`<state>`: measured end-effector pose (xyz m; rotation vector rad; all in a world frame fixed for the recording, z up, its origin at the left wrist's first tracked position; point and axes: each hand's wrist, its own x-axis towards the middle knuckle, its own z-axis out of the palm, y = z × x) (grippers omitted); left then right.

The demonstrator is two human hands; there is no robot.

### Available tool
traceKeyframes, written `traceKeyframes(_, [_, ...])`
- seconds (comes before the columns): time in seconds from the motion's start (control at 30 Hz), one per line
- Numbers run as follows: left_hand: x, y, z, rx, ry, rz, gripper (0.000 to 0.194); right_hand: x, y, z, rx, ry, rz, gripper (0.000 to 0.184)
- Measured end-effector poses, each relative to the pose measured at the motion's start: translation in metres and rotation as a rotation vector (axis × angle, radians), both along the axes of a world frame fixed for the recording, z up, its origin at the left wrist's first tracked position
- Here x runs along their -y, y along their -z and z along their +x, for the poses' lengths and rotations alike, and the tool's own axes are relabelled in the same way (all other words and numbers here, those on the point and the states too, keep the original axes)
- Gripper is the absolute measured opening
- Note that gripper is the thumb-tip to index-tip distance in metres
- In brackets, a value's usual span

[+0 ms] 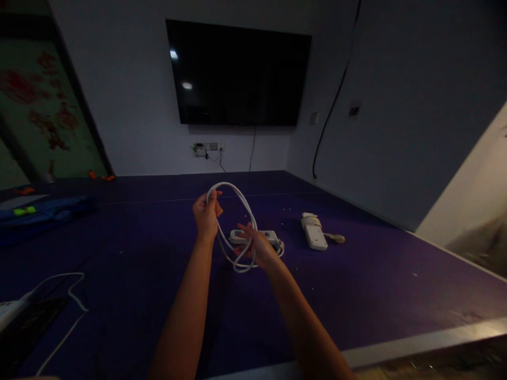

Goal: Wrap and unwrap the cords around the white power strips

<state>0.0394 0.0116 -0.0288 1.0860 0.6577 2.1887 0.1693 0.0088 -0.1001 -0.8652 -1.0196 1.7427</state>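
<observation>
A white power cord (pixel 237 192) hangs in loose loops between my two hands. My left hand (pixel 207 214) is closed around the left side of the loops, thumb on top. On the right side, my right hand (pixel 257 245) has the cord running through it between thumb and palm, with some fingers stretched toward the left. Behind this hand a white power strip (pixel 270 236) lies on the purple surface, partly covered by the hand and the loops. Further right lies a second white power strip (pixel 316 237), its own cord wound around one end and the plug beside it.
The purple surface (pixel 376 274) ends at a pale front edge. A wall-mounted screen (pixel 241 74) and wall sockets (pixel 208 149) are ahead. A black cable (pixel 336 100) hangs on the right wall. Blue cloth (pixel 47 211) and a thin white cable (pixel 59 345) lie at left.
</observation>
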Motion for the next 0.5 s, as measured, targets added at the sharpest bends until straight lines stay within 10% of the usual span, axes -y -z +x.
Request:
traceKeyframes(0.33, [0.003,0.0,0.02,0.221,0.112,0.122,0.034,0.016,0.035,-0.048,-0.117,-0.016,-0.011,0.039])
traceKeyframes(0.5, [0.005,0.006,0.023,-0.102,0.172,-0.08,0.032,0.014,0.042,-0.055,-0.22,0.091,-0.082,0.038])
